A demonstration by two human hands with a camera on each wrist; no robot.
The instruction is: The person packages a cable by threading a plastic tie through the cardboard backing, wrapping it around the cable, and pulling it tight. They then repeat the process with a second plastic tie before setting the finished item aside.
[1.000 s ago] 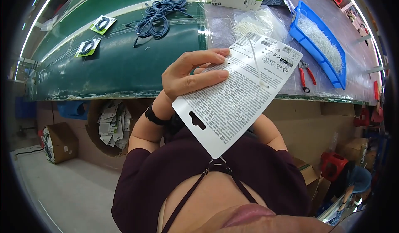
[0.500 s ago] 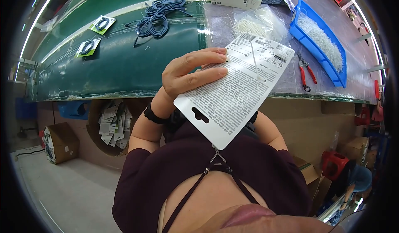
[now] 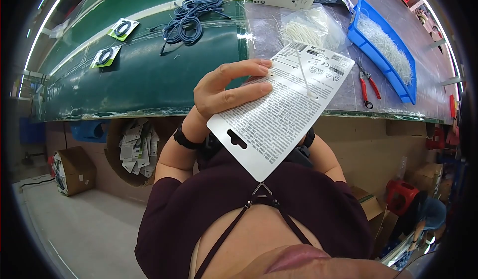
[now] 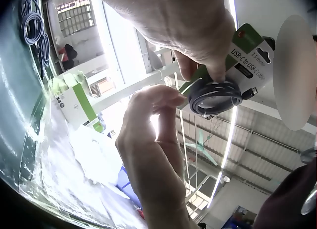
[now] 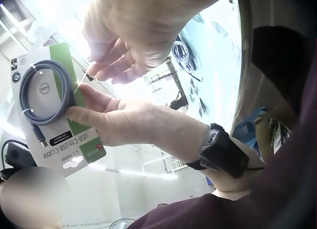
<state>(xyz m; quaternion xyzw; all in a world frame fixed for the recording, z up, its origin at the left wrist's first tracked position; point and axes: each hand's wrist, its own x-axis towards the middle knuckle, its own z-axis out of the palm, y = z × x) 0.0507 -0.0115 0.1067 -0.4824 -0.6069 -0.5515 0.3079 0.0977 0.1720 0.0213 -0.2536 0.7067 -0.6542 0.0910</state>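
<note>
My left hand [image 3: 234,87] grips a white printed package card [image 3: 279,114] by its side, fingers over the back and thumb on the front. On the card's front a coiled USB-C cable [image 5: 44,92] is held by white ties. A thin white tie [image 3: 302,72] lies slanting across the back. Behind the card, hidden in the head view, my right hand [image 4: 153,140] is raised close to the coil. In the right wrist view its thumb and fingers pinch a thin white tie end [image 5: 81,80] at the card's edge.
Two carded cables [image 3: 104,56] and loose blue cables [image 3: 186,22] lie on the green tabletop. To the right are a bag of white ties [image 3: 311,27], red-handled cutters [image 3: 368,87] and a blue tray [image 3: 356,35] of clear strands. A box of cards [image 3: 112,152] stands below the table.
The card has tilted, its far end shifting down and left and its near corner moving up slightly. My left hand keeps its grip on it.
</note>
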